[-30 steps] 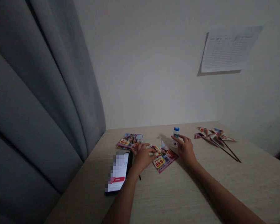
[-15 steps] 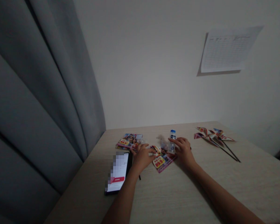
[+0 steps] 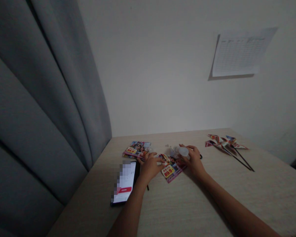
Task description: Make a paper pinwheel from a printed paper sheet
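Observation:
My left hand [image 3: 151,167] rests at the left edge of a colourful printed paper [image 3: 170,171], its thumb and index finger close together on that edge. The other fingers are spread over the table. My right hand [image 3: 194,160] grips a small clear bottle [image 3: 184,151] above the paper's right part. The bottle is tipped over, its round base facing me; the blue cap is hidden beneath. Part of the paper is folded up near its middle. A stack of similar printed papers [image 3: 136,149] lies beyond my left hand.
A lit phone [image 3: 124,184] lies left of my left forearm. Two dark sticks with a paper pinwheel [image 3: 224,144] lie at the right. A thin black stick end [image 3: 148,188] shows beside my left wrist. A grey curtain [image 3: 51,98] hangs along the left.
My right hand has tipped the bottle from upright, cap up, to upside down over the paper. My left hand and the paper have stayed in place.

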`<act>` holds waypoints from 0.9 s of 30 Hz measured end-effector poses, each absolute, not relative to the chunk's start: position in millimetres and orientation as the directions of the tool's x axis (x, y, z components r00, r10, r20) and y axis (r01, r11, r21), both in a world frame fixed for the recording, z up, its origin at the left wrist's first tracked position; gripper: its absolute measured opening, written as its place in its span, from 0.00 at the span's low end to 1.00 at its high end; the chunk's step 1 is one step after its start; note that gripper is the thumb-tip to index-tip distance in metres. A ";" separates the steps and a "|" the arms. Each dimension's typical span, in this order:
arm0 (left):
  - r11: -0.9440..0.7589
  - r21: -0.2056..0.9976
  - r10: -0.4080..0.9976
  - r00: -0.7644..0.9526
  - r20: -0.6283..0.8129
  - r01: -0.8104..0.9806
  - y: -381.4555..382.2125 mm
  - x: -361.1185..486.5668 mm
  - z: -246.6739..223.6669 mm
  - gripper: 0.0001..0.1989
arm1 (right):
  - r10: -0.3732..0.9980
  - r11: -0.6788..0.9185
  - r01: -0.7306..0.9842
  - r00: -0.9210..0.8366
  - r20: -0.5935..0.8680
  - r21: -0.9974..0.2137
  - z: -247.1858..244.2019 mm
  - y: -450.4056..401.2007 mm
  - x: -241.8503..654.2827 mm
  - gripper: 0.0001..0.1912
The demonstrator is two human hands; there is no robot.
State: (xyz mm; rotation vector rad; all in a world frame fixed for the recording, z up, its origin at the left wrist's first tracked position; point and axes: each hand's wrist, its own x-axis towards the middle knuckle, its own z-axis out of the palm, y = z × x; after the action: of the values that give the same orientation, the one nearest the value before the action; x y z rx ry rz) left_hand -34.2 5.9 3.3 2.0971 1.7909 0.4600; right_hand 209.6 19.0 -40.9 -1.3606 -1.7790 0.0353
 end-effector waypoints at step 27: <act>-0.141 0.416 0.989 0.143 0.026 0.898 5.6 -33.9 1.4 0.09 | 0.801 0.433 0.814 -0.150 0.579 -0.387 -35.6 20.2 183.8 0.13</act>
State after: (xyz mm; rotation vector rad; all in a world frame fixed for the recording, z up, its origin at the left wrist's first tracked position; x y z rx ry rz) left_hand -33.9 5.6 1.4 2.1239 1.8288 0.4274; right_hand 183.8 20.2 -35.6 -1.3626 -1.9403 -0.0217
